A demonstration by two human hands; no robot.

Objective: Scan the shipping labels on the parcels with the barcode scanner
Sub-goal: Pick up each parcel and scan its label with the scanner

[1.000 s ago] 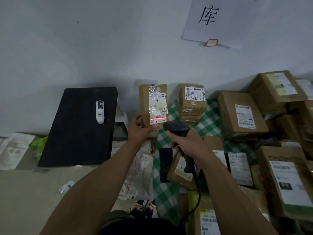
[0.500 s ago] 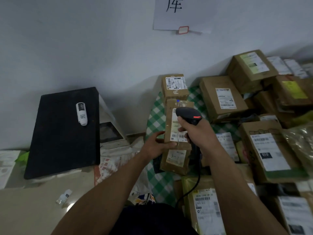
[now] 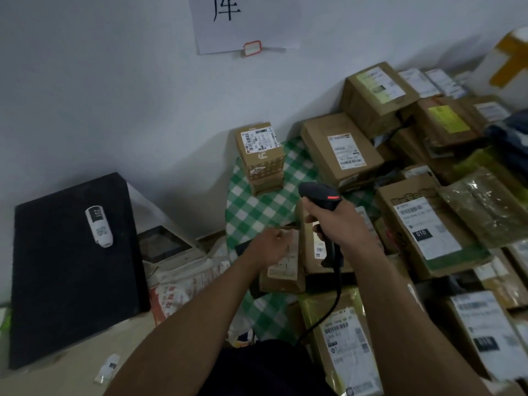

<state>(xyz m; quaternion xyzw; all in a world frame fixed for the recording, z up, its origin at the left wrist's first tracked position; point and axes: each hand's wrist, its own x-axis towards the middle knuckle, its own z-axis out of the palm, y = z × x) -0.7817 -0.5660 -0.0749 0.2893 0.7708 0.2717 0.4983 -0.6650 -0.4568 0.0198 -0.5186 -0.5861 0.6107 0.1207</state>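
Note:
My right hand (image 3: 338,228) grips the handle of the black barcode scanner (image 3: 320,194), whose head points away from me toward the wall. Its cable hangs down toward my body. My left hand (image 3: 265,248) lies with relaxed fingers over a small brown parcel (image 3: 285,278) lying flat on the green checked cloth (image 3: 251,207). Just right of it, behind the scanner handle, lies a taller brown parcel (image 3: 311,252) with a white label. Another labelled parcel (image 3: 261,158) stands upright near the wall.
Many labelled cardboard parcels (image 3: 425,232) are piled at the right, and a yellowish bag parcel (image 3: 343,338) lies near my body. A black box (image 3: 68,275) with a small white device (image 3: 98,225) on it stands at the left. A paper sign (image 3: 245,21) hangs on the wall.
The tall parcel that my left hand held up under the scanner's red line has come down onto the cloth, and my left hand has let it go. The red scan line is gone.

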